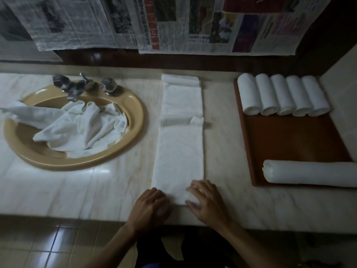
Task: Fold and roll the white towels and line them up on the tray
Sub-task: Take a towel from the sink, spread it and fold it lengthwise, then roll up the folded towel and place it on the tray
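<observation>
i see the marble desk, newspapers behind it with print too blurred to read, loose towels in the sink. the folded towel lies between sink and tray, where five rolled towels line up. my left hand and right hand curl onto its near end.

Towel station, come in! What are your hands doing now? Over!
Both hands, left hand and right hand, on near end of folded towel, starting the roll. Five rolls lined on tray. Nothing blocking.
</observation>
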Tool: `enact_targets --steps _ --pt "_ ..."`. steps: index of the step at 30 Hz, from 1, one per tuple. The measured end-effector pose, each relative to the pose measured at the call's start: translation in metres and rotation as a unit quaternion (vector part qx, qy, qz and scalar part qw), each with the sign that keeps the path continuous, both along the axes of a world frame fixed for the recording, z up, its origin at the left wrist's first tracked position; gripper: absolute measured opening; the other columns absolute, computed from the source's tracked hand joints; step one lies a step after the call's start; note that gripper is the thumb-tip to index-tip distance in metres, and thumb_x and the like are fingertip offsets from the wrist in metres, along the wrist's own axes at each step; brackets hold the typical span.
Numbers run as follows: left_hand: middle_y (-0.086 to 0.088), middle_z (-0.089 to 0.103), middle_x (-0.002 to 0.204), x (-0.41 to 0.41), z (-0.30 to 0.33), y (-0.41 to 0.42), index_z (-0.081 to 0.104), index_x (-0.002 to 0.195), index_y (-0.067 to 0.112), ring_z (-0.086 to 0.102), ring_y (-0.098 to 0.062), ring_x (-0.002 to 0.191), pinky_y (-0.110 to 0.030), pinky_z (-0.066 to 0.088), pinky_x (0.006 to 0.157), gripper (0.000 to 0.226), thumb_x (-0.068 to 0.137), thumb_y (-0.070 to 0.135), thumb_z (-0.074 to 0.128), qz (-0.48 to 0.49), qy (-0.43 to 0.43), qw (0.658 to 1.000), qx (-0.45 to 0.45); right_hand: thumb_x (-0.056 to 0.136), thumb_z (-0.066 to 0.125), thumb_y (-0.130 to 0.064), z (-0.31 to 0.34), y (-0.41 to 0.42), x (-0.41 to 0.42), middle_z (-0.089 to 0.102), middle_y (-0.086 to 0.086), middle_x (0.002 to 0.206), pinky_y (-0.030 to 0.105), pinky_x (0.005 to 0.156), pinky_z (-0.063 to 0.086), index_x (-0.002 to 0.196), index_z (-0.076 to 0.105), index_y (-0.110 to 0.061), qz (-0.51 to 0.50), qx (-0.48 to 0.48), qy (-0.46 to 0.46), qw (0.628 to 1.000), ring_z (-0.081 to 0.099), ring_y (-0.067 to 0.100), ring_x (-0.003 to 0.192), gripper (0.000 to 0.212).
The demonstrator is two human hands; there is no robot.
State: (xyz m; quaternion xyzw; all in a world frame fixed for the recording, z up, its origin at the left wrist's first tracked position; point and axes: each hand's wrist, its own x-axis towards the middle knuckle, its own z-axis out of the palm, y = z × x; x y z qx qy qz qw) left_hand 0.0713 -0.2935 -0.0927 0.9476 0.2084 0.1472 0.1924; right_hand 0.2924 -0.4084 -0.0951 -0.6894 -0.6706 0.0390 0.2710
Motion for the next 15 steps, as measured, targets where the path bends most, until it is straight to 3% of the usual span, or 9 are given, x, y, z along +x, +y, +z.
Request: enact_targets --steps 2,5,8,12,15 --pt "0.003 0.068 0.105 -0.012 -0.011 -0.002 0.074 0.101 0.023 0.063 -0.016 0.092 -0.03 0.05 0.077 0.025 0.098 0.041 0.057 -0.008 0.013 1.0 0.016 0.084 0.075 -0.038 -0.005 -0.012 -0.002 0.061 -0.005 0.103 0.032 0.078 0.046 0.098 0.069 -0.021 0.036 -0.003 0.002 0.999 0.059 0.019 0.094 0.023" --pt "0.003 0.068 0.108 -0.015 -0.016 0.001 0.073 0.105 0.021 0.063 -0.017 0.095 -0.029 0.051 0.078 0.025 0.099 0.036 0.055 0.013 0.024 0.999 0.022 0.089 0.072 -0.028 -0.007 -0.019 -0.004 0.06 -0.007 0.093 0.033 0.075 0.044 0.09 0.067 -0.021 0.04 0.005 -0.011 0.999 0.058 0.02 0.087 0.009" --pt "0.002 0.068 0.101 -0.013 -0.008 0.0 0.074 0.1 0.017 0.064 -0.015 0.088 -0.027 0.053 0.071 0.022 0.09 0.029 0.058 0.039 0.014 0.999 0.031 0.085 0.069 -0.015 -0.003 -0.023 -0.004 0.06 -0.004 0.088 0.034 0.073 0.046 0.087 0.067 -0.018 0.02 0.013 -0.022 0.999 0.058 0.022 0.084 0.004" --pt "0.001 0.067 0.098 -0.017 0.0 0.0 0.073 0.096 0.015 0.062 -0.016 0.087 -0.028 0.051 0.069 0.024 0.089 0.028 0.054 0.06 0.023 0.998 0.028 0.091 0.059 -0.013 -0.005 -0.033 -0.007 0.061 0.0 0.092 0.035 0.073 0.051 0.093 0.068 -0.014 -0.015 -0.008 -0.035 0.999 0.059 0.023 0.083 0.01" --pt "0.002 0.061 0.099 -0.021 -0.002 0.003 0.067 0.098 0.016 0.058 -0.016 0.084 -0.028 0.05 0.069 0.021 0.088 0.029 0.054 0.052 0.058 0.997 0.019 0.084 0.065 -0.007 -0.002 -0.036 -0.013 0.061 0.002 0.09 0.032 0.073 0.051 0.089 0.069 -0.012 -0.05 -0.006 -0.036 0.998 0.059 0.022 0.082 0.008"
